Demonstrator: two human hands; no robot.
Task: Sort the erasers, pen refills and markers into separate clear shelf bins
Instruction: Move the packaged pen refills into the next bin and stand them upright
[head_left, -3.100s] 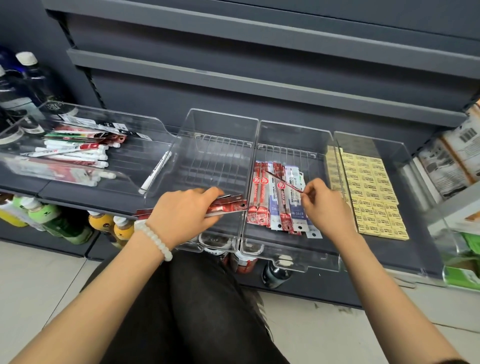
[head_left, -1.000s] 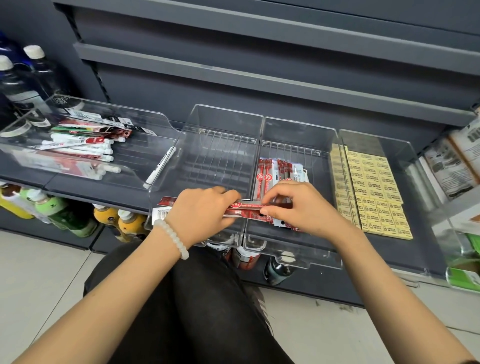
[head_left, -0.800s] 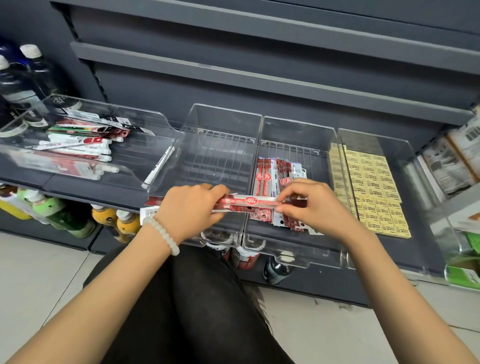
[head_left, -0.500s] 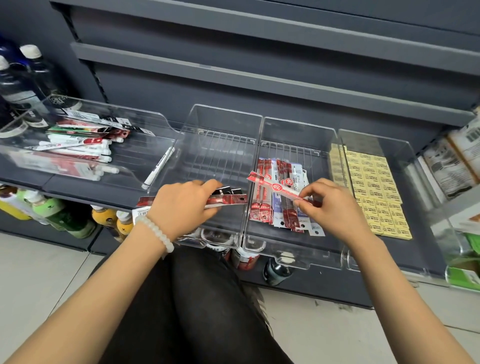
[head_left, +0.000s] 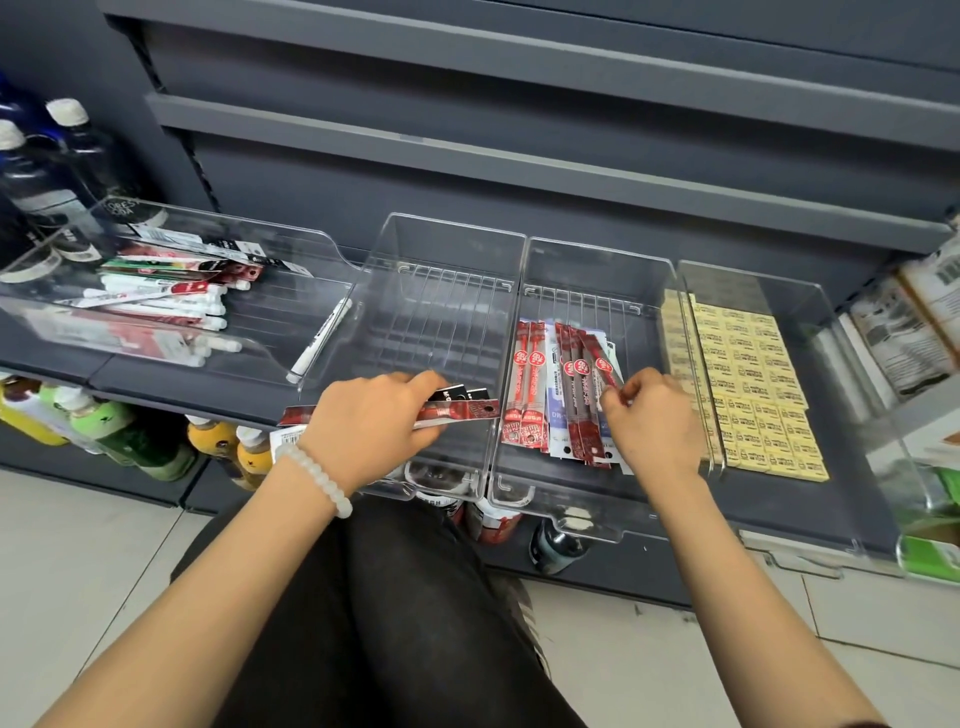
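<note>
My left hand (head_left: 371, 423) grips a bundle of red and black refill packets (head_left: 460, 409) crosswise over the front of the clear middle bin (head_left: 441, 244). My right hand (head_left: 652, 421) pinches the near end of one red refill packet (head_left: 602, 370), which lies on the pile of refill packets (head_left: 543, 395) in the bin to the right (head_left: 597, 260). Rows of yellow erasers (head_left: 748, 384) fill the far right bin (head_left: 727, 280). The wide left bin (head_left: 218, 228) holds mixed white markers and packets (head_left: 161, 301), and one white marker (head_left: 319, 340) lies at its right end.
Drink bottles (head_left: 130, 436) stand on the shelf below the bins, and dark bottles (head_left: 47, 171) at the far left. Grey shelf rails (head_left: 519, 156) run above. My knees in black trousers (head_left: 389, 613) are close under the shelf edge. Packaged goods (head_left: 914, 322) sit at the right.
My right hand pulled one red packet out of the bundle in my left hand, carried it right, and lowered it onto the pile in the refill bin. My left hand barely moved.
</note>
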